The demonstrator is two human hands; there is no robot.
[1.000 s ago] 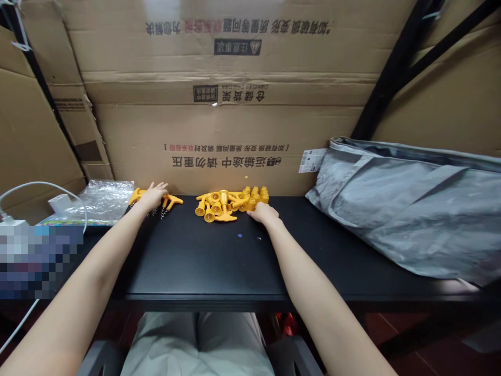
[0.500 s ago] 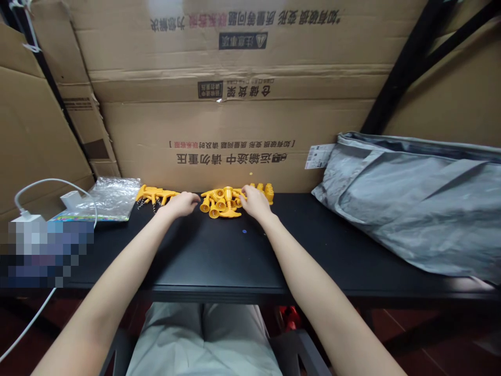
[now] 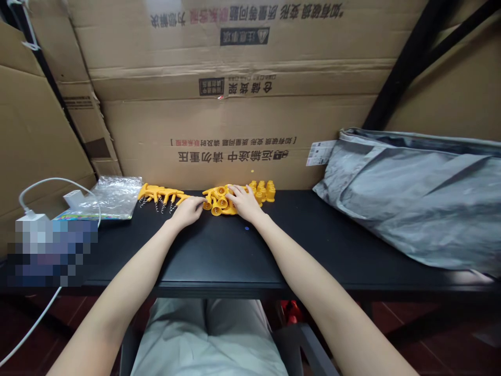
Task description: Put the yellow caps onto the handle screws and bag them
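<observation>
A heap of yellow funnel-shaped plastic parts lies at the back of the black table. My right hand rests on the heap's right side with its fingers stretched out over the parts. My left hand sits at the heap's left edge, fingers curled in, and what they hold is hidden. To its left is a row of yellow forked pieces with small metal springs. Several small yellow caps stand just right of the heap.
Cardboard boxes wall the table's back and left. A large grey bag fills the right side. A clear plastic bag, a white charger and its cable lie at the left. A blurred patch covers the near left.
My left hand has left the forked pieces and moved right to the heap's edge. My right hand has moved from the table up onto the heap. The view has shifted slightly.
</observation>
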